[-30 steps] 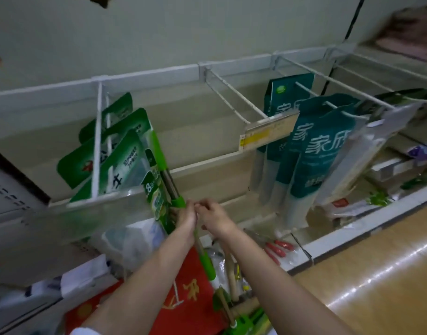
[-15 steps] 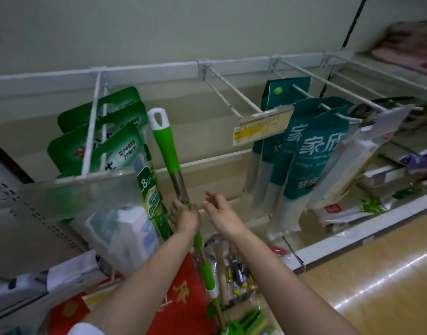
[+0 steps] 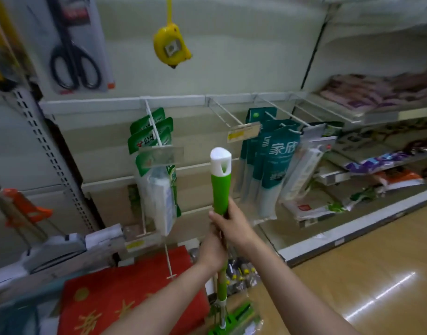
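Both hands are clamped on the green plastic mop pole with a white hanging cap (image 3: 221,189): the right hand (image 3: 234,226) wraps it just below the thick green grip, the left hand (image 3: 213,249) directly beneath, touching it. The pole stands nearly upright before the shop shelf (image 3: 352,226), its green head (image 3: 234,319) low (partly blurred), beside a red mat with gold characters (image 3: 125,293). Teal packets (image 3: 277,165) hang behind.
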Motion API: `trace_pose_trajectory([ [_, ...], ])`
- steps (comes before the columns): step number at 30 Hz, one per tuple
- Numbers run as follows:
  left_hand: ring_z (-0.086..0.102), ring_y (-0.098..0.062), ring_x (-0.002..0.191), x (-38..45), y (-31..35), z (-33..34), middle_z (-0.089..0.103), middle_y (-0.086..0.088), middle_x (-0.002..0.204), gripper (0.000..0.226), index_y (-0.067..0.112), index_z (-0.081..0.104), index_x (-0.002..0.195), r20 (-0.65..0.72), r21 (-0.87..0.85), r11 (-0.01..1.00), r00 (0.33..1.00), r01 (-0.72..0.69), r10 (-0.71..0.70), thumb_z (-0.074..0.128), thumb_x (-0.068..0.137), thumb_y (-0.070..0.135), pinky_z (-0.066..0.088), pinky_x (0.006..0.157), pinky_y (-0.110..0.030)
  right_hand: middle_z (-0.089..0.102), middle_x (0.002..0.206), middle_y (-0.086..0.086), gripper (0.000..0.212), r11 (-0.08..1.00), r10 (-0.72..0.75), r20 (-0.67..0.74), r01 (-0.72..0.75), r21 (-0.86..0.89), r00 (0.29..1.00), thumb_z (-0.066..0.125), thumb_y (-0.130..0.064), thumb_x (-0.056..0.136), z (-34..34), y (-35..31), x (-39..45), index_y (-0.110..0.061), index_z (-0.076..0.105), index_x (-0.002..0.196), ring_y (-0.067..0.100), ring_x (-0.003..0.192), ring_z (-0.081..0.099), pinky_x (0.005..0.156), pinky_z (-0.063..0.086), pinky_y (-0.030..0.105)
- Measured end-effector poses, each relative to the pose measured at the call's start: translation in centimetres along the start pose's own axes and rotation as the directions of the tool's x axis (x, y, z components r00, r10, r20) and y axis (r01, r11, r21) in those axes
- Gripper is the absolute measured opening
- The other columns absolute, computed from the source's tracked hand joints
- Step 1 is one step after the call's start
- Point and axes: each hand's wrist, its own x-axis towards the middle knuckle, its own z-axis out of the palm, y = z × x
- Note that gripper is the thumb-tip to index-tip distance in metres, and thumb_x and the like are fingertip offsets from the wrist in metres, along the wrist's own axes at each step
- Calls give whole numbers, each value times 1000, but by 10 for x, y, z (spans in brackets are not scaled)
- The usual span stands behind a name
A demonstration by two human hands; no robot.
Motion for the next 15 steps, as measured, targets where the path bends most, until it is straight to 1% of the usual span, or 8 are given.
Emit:
trace_pose_trajectory([
  [1, 49, -31, 125, -17, 5, -2, 52, -12, 130, 39, 12, 40, 131, 4, 27, 1000, 1000, 0, 0, 35, 96, 28, 44, 99, -36, 52, 81, -13, 28, 1000, 7, 5, -7, -15, 1000, 60, -14, 89, -3, -10, -16, -23, 46, 112, 14, 90, 52, 81, 43, 29],
  [3, 48, -27, 126, -45, 17, -6, 49, -11, 134, 40, 5, 38, 136, -12, 137, 991, 1000, 12, -10, 41, 96, 6, 40, 90, -22, 53, 81, -10, 30, 999, 19, 2, -19, -37, 1000, 59, -14, 90, -8, -32, -44, -19, 47, 117, 14, 90, 51, 80, 42, 28],
  [5, 49, -27, 126, -70, 35, -15, 49, -10, 134, 43, 5, 35, 138, -24, 186, 980, 997, -72, 77, 40, 96, 7, 37, 88, -19, 54, 86, -6, 33, 999, 5, -6, -5, -48, 1000, 59, -14, 90, -16, -56, -67, -17, 47, 120, 15, 92, 52, 82, 44, 32],
  [8, 54, -28, 116, -108, 67, -36, 56, -12, 128, 38, 9, 40, 134, 42, 300, 937, 984, -179, 174, 37, 97, 17, 38, 76, -24, 56, 82, -1, 21, 993, -29, -5, 28, -112, 1000, 60, -16, 89, -23, -100, -99, -18, 47, 106, 18, 87, 53, 77, 44, 32],
  [10, 57, -31, 112, -130, 84, -58, 60, -13, 122, 35, 8, 47, 129, 30, 315, 936, 988, -156, 154, 39, 97, 19, 40, 72, -27, 62, 88, 8, 20, 968, -68, 19, 71, -240, 998, 64, -21, 87, -24, -129, -114, -16, 49, 99, 21, 86, 57, 75, 45, 33],
  [13, 55, -33, 117, -163, 103, -96, 59, -19, 124, 34, 5, 51, 126, 43, 207, 971, 992, -122, 115, 45, 95, 18, 46, 91, -34, 61, 88, 3, 21, 904, -137, 98, 165, -394, 986, 68, -25, 83, -16, -176, -135, -20, 48, 90, 18, 83, 57, 71, 43, 30],
  [14, 56, -32, 115, -173, 110, -108, 61, -19, 121, 32, 5, 53, 124, 39, 194, 975, 994, -107, 101, 47, 95, 18, 47, 89, -32, 61, 87, 2, 22, 888, -153, 113, 186, -420, 982, 68, -25, 82, -11, -189, -140, -20, 48, 88, 18, 82, 56, 70, 43, 30],
  [15, 57, -31, 111, -182, 117, -122, 62, -18, 115, 29, 5, 55, 120, 28, 199, 975, 995, -100, 96, 48, 95, 17, 45, 79, -26, 60, 86, 2, 22, 875, -169, 119, 205, -438, 978, 69, -25, 82, -5, -204, -144, -19, 49, 86, 19, 82, 57, 70, 43, 31],
])
